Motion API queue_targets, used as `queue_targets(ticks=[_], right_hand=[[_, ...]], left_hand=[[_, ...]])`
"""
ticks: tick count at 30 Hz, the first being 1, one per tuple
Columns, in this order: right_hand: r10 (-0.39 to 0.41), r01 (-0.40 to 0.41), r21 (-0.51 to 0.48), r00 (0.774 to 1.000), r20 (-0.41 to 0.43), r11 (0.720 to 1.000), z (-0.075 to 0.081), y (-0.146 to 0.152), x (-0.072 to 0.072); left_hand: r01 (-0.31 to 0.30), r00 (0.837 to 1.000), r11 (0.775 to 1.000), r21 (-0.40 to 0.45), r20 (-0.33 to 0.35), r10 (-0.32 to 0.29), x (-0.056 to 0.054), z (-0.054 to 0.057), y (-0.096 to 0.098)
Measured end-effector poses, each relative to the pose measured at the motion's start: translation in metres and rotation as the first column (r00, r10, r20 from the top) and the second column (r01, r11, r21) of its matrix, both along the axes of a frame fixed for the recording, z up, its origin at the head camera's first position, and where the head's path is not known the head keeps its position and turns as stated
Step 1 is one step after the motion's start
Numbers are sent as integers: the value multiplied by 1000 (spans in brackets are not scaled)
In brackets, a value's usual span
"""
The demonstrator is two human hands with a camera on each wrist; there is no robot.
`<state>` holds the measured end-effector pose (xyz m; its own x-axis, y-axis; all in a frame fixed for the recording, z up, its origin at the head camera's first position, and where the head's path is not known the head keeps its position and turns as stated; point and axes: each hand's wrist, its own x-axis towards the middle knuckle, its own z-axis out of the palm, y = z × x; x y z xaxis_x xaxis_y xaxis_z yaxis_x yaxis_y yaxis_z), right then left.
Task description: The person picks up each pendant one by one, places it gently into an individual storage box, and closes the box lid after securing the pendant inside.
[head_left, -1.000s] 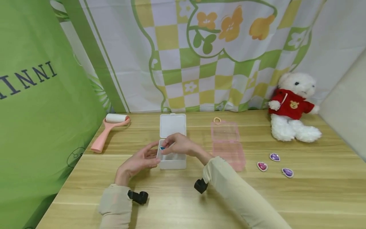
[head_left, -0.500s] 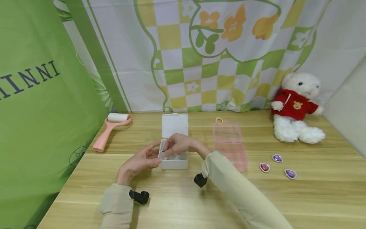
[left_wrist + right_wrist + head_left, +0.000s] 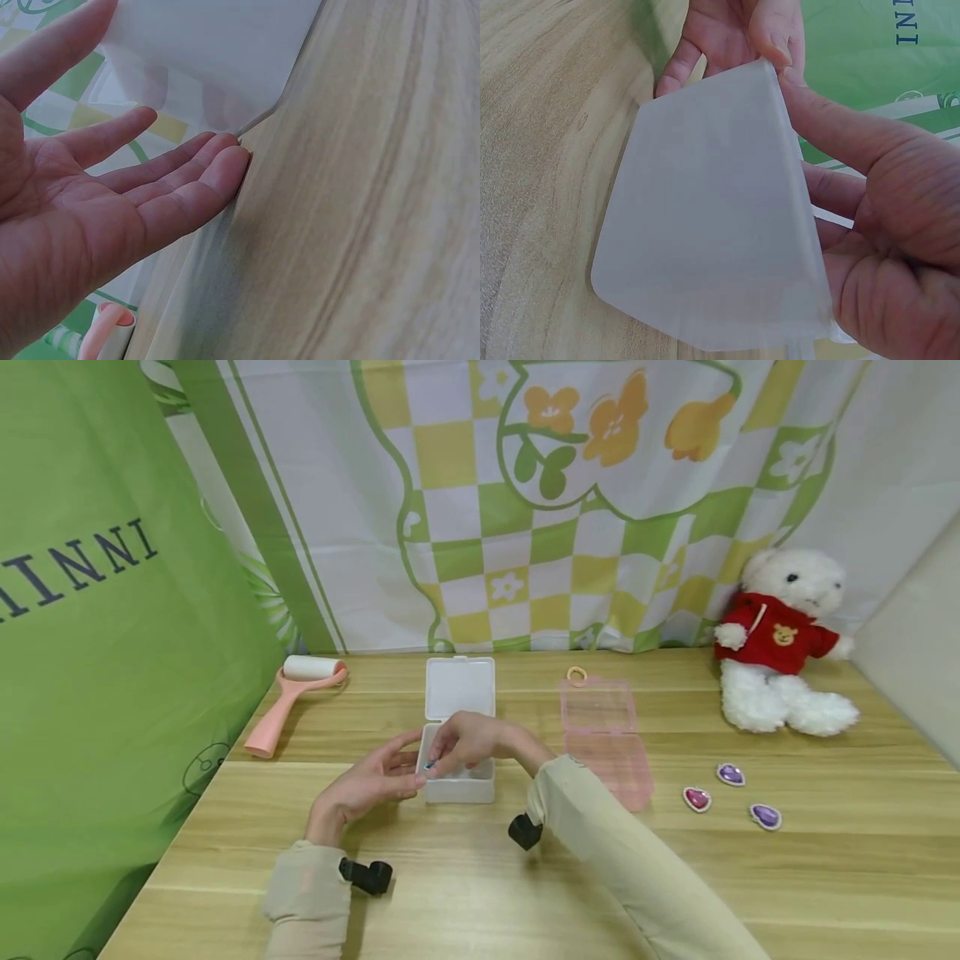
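Observation:
A white plastic box stands on the table with its lid folded back. My left hand lies along the box's left side, thumb at the front rim and the other fingers extended, their tips by the wall near the tabletop in the left wrist view. My right hand reaches over the rim into the box. Between its thumb and fingers it pinches a small blue gem, mostly covered by the fingertips. The right wrist view shows the box's wall hiding what lies inside.
A pink see-through case lies unfolded to the right, a yellowish ring at its far edge. Further right are a red heart gem and two purple ones. A plush bear sits behind; a lint roller lies at left.
My right hand has lowered the blue gem slightly further into the box, toward its front left. The left hand keeps its place at the box. The head view has shifted a little.

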<state>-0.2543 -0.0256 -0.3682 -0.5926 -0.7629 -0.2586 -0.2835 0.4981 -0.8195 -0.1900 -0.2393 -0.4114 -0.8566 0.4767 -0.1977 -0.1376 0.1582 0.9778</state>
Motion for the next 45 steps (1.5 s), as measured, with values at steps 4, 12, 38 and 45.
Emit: queue_targets(ticks=[4, 12, 38, 45], right_hand=[[-1, 1, -5, 1000, 2, 1000, 1, 1, 0], [-21, 21, -12, 1000, 9, 1000, 3, 5, 0], [-50, 2, -233, 979, -200, 972, 23, 23, 5], [-128, 101, -194, 983, -134, 976, 38, 81, 2]], left_hand=[[1, 1000, 1000, 6, -1, -1, 0, 1, 2], [6, 1000, 1000, 7, -14, -6, -1, 3, 6], [-11, 1000, 1000, -20, -16, 11, 0, -4, -1], [4, 1000, 1000, -22, -22, -5, 0, -4, -1]])
